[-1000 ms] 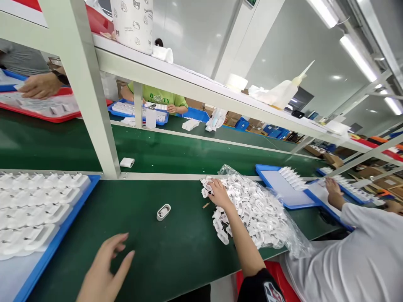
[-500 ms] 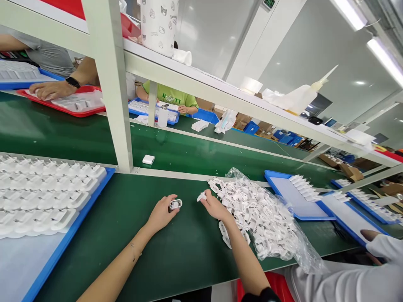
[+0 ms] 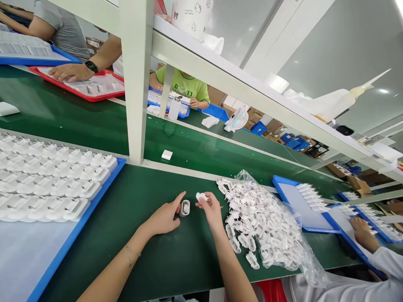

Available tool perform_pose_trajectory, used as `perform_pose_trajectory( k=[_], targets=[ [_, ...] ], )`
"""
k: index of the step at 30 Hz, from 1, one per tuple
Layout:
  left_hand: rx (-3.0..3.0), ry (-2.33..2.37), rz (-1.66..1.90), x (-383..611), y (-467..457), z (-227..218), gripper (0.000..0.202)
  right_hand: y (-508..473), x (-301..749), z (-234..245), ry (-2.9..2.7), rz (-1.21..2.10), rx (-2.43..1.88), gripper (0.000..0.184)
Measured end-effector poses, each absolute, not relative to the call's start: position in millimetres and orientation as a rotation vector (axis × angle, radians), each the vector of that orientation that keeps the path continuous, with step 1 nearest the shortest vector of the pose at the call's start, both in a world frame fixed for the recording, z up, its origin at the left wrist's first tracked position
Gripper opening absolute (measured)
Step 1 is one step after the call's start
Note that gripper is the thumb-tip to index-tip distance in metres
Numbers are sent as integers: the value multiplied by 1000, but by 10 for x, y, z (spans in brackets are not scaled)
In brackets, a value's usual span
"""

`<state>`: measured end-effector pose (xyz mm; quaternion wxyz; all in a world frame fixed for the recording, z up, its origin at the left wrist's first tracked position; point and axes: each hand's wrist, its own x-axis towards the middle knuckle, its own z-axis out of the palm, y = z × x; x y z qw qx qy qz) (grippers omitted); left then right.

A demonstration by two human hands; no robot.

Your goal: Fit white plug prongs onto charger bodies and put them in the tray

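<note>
My left hand grips a small white housing shell with its open end up, just above the green bench. My right hand pinches a small white plastic part right beside the shell, the two nearly touching. A heap of the same white parts spills from a clear plastic bag just right of my right hand. A blue tray with rows of white pieces lies to my left.
A white upright post stands behind my hands; one white block lies on the belt behind it. At right a neighbour's hand works at blue trays. People across the belt handle a red tray.
My left hand reached out and picked up the shell from the bench. My right hand left the heap with one part and came over beside the shell. The view shifted left and down.
</note>
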<state>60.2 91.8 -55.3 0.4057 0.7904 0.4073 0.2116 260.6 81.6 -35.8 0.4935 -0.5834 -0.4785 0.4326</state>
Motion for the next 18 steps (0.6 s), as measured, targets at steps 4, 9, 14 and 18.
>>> perform_pose_trajectory(
  k=[4,9,14,18],
  targets=[
    [2043,998,626,597,948,-559,71,623,2546,-525,-1079,958,-1459,27],
    [2080,961,598,690,982,-588,29,495,2384,-463,-1345,822,-1485,14],
    [2087,1019,633,733,960,-619,16,486,2330,-324,-1584,659,-1495,10],
    [2101,1028,650,739,954,-643,18,495,2382,-304,-1672,664,-1488,11]
  ],
)
